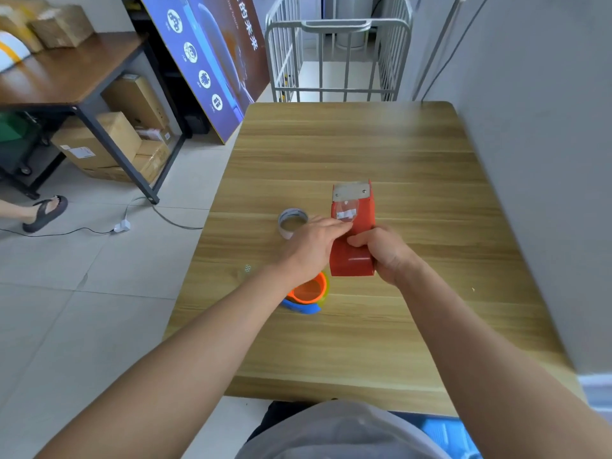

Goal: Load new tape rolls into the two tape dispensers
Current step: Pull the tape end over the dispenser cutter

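A red tape dispenser with a metal blade plate at its far end is held above the wooden table. My right hand grips its near part from the right. My left hand reaches in from the left, fingertips on the clear tape end on top of the dispenser. Under my left wrist lies a second dispenser, blue, with an orange core, partly hidden. An empty grey cardboard tape core stands on the table just beyond my left hand.
A grey wall runs along the table's right edge. A metal cage cart stands behind the table. To the left are a printed board, a dark desk with cardboard boxes under it, a floor cable and another person's sandalled foot.
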Demonstrator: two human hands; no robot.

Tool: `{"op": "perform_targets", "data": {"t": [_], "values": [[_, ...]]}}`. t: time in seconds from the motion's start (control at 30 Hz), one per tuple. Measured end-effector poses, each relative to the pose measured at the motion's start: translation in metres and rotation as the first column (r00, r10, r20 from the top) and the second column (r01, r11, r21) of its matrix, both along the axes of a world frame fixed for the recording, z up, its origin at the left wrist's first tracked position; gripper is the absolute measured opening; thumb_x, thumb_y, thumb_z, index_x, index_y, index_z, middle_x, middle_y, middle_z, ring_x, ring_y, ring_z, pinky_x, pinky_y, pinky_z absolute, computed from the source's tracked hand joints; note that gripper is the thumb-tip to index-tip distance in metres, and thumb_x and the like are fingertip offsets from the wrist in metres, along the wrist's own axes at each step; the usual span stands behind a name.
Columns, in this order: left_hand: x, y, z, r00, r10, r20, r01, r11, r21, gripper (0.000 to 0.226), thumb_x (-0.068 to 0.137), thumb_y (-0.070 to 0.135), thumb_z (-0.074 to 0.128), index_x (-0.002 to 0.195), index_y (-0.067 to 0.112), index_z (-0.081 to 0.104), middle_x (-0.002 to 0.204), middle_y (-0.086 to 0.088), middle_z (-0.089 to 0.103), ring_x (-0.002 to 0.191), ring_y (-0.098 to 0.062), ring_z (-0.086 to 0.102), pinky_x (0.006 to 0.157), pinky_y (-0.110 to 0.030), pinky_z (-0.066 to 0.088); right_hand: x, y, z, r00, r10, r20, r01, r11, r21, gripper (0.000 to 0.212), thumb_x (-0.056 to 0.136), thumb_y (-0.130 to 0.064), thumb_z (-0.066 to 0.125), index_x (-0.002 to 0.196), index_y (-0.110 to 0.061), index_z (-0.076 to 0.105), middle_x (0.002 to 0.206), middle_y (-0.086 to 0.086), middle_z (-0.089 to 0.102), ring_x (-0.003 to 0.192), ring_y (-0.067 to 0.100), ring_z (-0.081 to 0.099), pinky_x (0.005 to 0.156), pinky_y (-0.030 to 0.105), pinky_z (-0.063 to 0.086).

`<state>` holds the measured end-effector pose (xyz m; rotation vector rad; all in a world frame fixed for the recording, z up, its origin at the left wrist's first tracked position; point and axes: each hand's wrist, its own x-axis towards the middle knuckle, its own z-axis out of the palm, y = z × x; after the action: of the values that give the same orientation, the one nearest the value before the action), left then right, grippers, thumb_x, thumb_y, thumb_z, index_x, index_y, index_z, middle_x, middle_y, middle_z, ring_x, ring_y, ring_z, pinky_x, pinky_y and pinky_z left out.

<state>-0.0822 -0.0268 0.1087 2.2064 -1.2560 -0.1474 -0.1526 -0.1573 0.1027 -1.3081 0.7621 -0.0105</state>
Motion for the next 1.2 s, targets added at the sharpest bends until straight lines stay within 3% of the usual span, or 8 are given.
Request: {"op": "perform_targets", "data": {"t": [0.1,0.23,0.4,0.57,0.67,0.83,1.0,1.2], "values": [[-0.007,-0.012,-0.004,0.998,0.046,-0.049,-0.048,0.998,-0.033,0.035,0.091,0.004,0.045,0.125,0.008,0.052,0.117,-0.01,0.066,0.111,-0.024,0.057,0.087,-0.011,0.031,-0.008,-0.01,-0.002,0.999,0.018,-0.036,-0.019,0.999,-0.038,0.027,0.078,0.008,0.056,0.092,-0.01,0.069,0.08,0.004,0.072,0.074,0.022,0.067,0.07,0.033,0.054],[-0.012,-0.031,-0.014,0.977,0.059,-0.205,-0.064,0.998,-0.016,0.029,0.09,0.001,0.046,0.116,0.004,0.057,0.113,-0.013,0.059,0.108,-0.024,0.055,0.09,-0.017,0.035,-0.016,-0.015,-0.01,0.993,0.0,-0.116,-0.016,0.991,-0.133,0.039,0.076,0.006,0.06,0.115,-0.002,0.062,0.11,0.018,0.07,0.097,0.033,0.066,0.09,0.043,0.051],[-0.027,-0.041,-0.038,0.918,0.044,-0.395,-0.042,0.999,0.014,0.033,0.088,-0.007,0.043,0.117,0.0,0.059,0.118,-0.017,0.05,0.105,-0.028,0.057,0.1,-0.027,0.041,-0.032,-0.027,-0.028,0.956,0.028,-0.291,-0.146,0.908,-0.393,0.044,0.077,0.0,0.062,0.121,0.0,0.052,0.118,0.019,0.062,0.101,0.03,0.058,0.084,0.037,0.045],[-0.05,-0.042,-0.058,0.794,0.009,-0.608,0.021,0.999,0.042,0.039,0.087,-0.01,0.042,0.122,0.001,0.056,0.122,-0.013,0.06,0.109,-0.012,0.053,0.083,0.007,0.031,-0.047,-0.036,-0.046,0.893,0.09,-0.44,-0.34,0.775,-0.532,0.042,0.086,-0.01,0.06,0.123,0.003,0.045,0.121,0.023,0.058,0.102,0.034,0.055,0.076,0.03,0.036],[-0.057,-0.042,-0.066,0.696,0.058,-0.716,-0.003,0.997,0.077,0.037,0.09,-0.007,0.042,0.125,0.001,0.052,0.124,-0.017,0.061,0.117,-0.021,0.054,0.084,-0.005,0.036,-0.054,-0.036,-0.056,0.843,0.119,-0.524,-0.45,0.69,-0.567,0.05,0.089,-0.017,0.059,0.129,0.004,0.039,0.124,0.026,0.057,0.114,0.041,0.055,0.084,0.037,0.042],[-0.07,-0.043,-0.08,0.539,0.11,-0.835,-0.018,0.993,0.119,0.034,0.09,-0.009,0.041,0.124,-0.007,0.044,0.127,-0.025,0.056,0.105,-0.015,0.05,0.066,0.0,0.04,-0.067,-0.035,-0.077,0.744,0.15,-0.652,-0.61,0.552,-0.569,0.064,0.092,-0.028,0.056,0.139,0.004,0.027,0.126,0.025,0.057,0.116,0.04,0.056,0.091,0.042,0.045],[-0.08,-0.041,-0.098,0.444,0.149,-0.883,0.009,0.985,0.17,0.053,0.092,-0.003,0.042,0.141,0.004,0.025,0.139,-0.013,0.05,0.131,-0.018,0.041,0.099,-0.024,0.033,-0.071,-0.033,-0.095,0.696,0.114,-0.709,-0.674,0.444,-0.59,0.057,0.092,-0.031,0.056,0.136,-0.004,0.032,0.127,0.019,0.055,0.115,0.038,0.056,0.088,0.041,0.047],[-0.085,-0.034,-0.115,0.422,0.201,-0.884,-0.022,0.977,0.211,0.049,0.091,0.0,0.045,0.138,0.01,0.034,0.137,-0.012,0.052,0.124,-0.018,0.047,0.096,-0.024,0.032,-0.076,-0.029,-0.117,0.708,0.082,-0.701,-0.671,0.388,-0.632,0.047,0.089,-0.015,0.056,0.131,-0.007,0.035,0.117,0.017,0.059,0.112,0.038,0.056,0.083,0.039,0.044]]}}
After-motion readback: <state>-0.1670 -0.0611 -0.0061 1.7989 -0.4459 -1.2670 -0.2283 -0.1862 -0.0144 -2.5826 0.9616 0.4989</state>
